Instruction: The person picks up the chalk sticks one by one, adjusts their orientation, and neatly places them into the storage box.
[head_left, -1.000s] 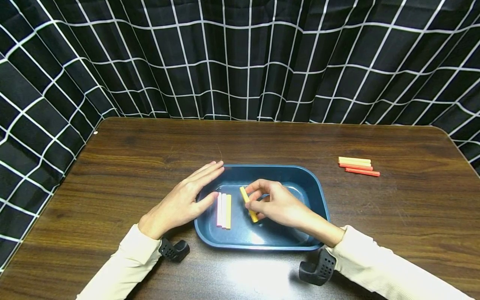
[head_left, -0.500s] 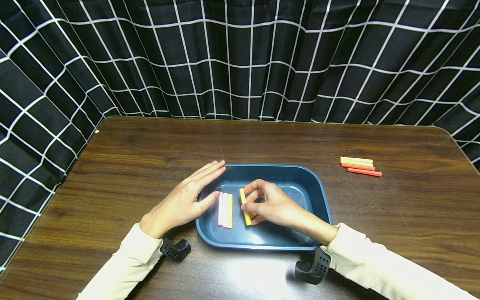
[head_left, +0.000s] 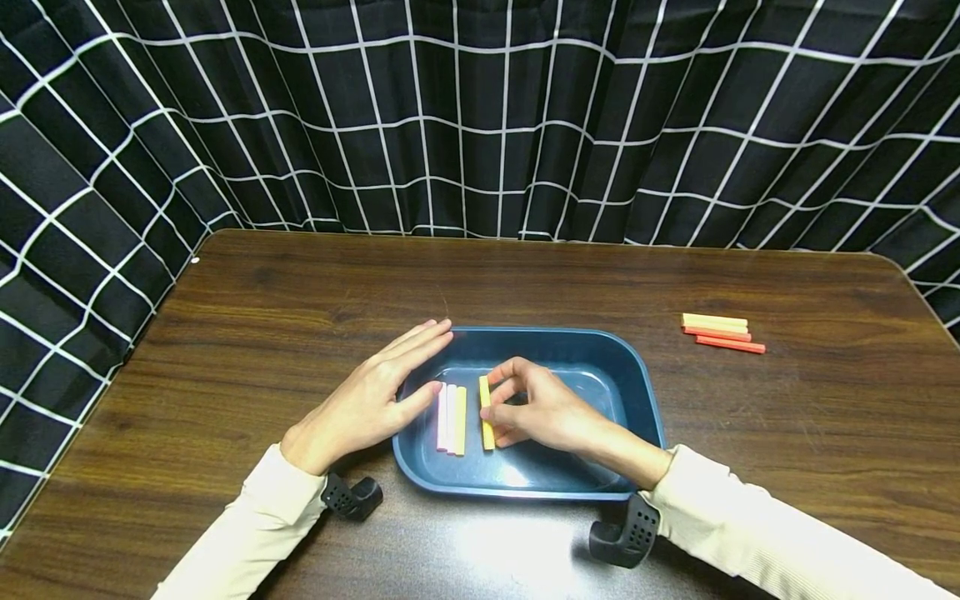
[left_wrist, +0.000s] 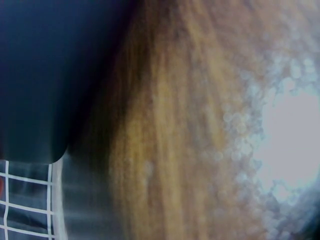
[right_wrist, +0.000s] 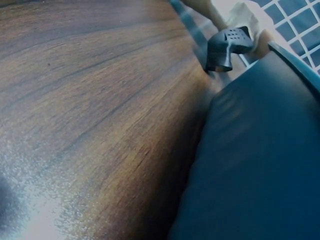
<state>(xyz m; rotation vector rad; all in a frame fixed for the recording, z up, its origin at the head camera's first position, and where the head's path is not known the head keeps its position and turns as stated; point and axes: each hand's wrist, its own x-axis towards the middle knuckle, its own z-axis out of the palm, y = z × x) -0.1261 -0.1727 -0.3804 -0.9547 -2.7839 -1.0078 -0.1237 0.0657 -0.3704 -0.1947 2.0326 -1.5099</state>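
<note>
In the head view my right hand pinches a yellow chalk stick between thumb and fingers. The stick stands nearly parallel to three others inside the blue tray, with a small gap to their right. Those three lie side by side: a pink chalk, a paler pink chalk and a pale yellow chalk. My left hand rests over the tray's left rim with fingers extended, its thumb near the top of the pink chalk. Both wrist views show mostly tray wall and table, without the fingers.
Several more chalks lie on the wooden table at the back right, pale yellow chalk beside red chalk. A black curtain with white grid lines hangs behind the table's far edge. Black wrist cameras sit under both forearms.
My right hand has shifted slightly left with the yellow chalk, turning it from a slant to nearly in line with the other three. The left hand stays in place.
</note>
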